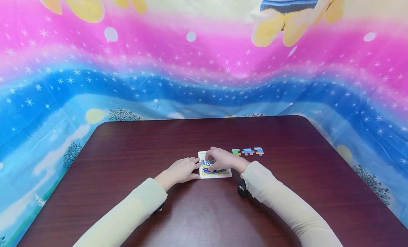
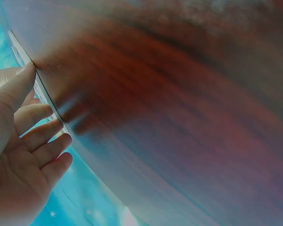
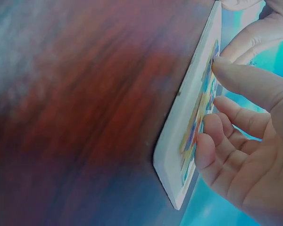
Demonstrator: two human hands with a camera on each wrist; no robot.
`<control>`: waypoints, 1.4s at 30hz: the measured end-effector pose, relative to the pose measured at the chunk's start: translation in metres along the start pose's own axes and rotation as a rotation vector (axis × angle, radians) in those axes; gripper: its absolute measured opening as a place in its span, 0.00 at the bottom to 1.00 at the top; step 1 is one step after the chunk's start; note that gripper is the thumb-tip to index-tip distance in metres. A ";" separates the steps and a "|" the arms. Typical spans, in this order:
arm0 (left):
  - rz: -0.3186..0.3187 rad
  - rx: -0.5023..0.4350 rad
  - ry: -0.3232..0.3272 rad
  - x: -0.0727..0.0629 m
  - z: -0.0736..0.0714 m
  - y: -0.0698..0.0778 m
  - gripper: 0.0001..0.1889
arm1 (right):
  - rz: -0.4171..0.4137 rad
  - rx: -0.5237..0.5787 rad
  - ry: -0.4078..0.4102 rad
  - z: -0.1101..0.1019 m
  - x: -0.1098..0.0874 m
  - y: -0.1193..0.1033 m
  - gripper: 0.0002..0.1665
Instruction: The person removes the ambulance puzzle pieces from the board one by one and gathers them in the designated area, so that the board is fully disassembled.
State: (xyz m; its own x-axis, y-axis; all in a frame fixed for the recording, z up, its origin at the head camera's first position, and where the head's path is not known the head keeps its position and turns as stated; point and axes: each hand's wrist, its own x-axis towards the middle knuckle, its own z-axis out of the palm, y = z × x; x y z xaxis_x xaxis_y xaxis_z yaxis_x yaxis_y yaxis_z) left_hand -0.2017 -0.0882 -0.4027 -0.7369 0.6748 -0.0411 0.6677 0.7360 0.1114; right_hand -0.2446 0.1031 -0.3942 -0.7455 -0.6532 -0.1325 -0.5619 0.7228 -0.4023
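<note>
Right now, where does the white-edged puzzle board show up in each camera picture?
Head: the puzzle board is below centre, left hand at its left edge, right hand over it.
Left wrist: only a thin pale edge at far left, beside the hand.
Right wrist: right of centre, slanting, beside the fingers.
Shared landmark: the dark reddish table.

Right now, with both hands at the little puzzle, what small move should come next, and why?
Perhaps a gentle press on the puzzle board with the right hand, in case anything sits loose: that hand is bent over it, while the left hand touches its left edge. The three loose pieces on the table could follow.
</note>
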 end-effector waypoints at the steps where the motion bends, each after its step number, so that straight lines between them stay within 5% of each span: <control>1: 0.000 0.000 -0.001 0.000 0.000 0.000 0.28 | 0.004 0.003 -0.002 0.000 0.000 0.000 0.16; 42: 0.004 0.018 -0.004 0.002 -0.002 0.000 0.25 | 0.077 0.037 0.013 0.001 0.007 0.004 0.13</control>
State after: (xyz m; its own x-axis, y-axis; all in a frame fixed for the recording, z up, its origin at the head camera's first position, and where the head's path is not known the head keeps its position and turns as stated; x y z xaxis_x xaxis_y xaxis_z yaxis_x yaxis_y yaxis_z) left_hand -0.2033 -0.0868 -0.4010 -0.7337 0.6780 -0.0445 0.6726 0.7340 0.0942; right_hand -0.2515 0.1013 -0.3980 -0.7908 -0.5928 -0.1522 -0.4894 0.7619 -0.4242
